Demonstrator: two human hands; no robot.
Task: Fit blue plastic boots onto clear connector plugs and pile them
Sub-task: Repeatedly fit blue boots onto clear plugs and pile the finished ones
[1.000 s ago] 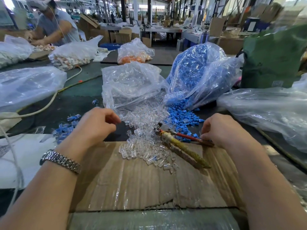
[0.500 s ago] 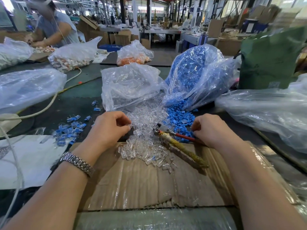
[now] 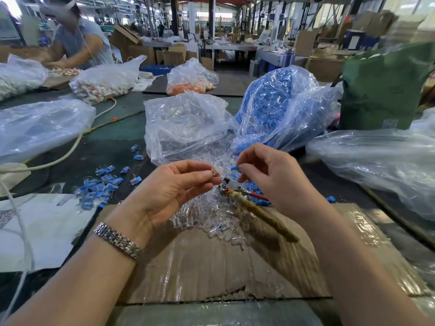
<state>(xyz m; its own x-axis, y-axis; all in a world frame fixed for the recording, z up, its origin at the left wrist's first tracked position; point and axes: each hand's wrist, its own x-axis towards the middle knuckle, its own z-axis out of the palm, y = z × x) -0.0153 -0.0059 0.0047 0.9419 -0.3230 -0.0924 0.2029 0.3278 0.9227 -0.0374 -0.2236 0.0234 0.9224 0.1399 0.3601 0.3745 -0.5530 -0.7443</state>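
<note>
The left hand [image 3: 174,187] pinches a clear plug [image 3: 214,171], the right hand [image 3: 263,170] a blue boot [image 3: 234,168] (nearly meeting); misaligned, either small piece could slip free.

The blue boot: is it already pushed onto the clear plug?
No: the right hand pinches the blue boot apart from the clear plug in the left hand.

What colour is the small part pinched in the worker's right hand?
Blue: the boot shows at the right hand's fingertips in the head view.

Clear plug [image 3: 214,172] in my left hand [image 3: 173,189] blurred against the bag; blue boot [image 3: 234,168] mostly hid behind my right hand's [image 3: 270,175] fingers.
</note>
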